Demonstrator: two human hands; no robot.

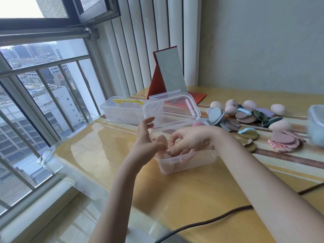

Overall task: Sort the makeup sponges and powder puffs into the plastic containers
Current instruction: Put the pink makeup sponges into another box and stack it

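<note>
Yellow table by the window, clear container near the middle with lid up, pile of sponges and puffs off to its right, right hand curled down inside among pink sponges, can't tell if it's gripping one, left hand loose-fingered at the rim

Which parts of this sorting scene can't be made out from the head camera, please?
- Contents of the open box: covered by the right hand and blurred by its plastic wall.
- Whether the right hand holds a sponge: its fingertips are down inside the box.
- Container at the right edge: cut off and blurred.
- Far box: contents unclear through its plastic.
</note>
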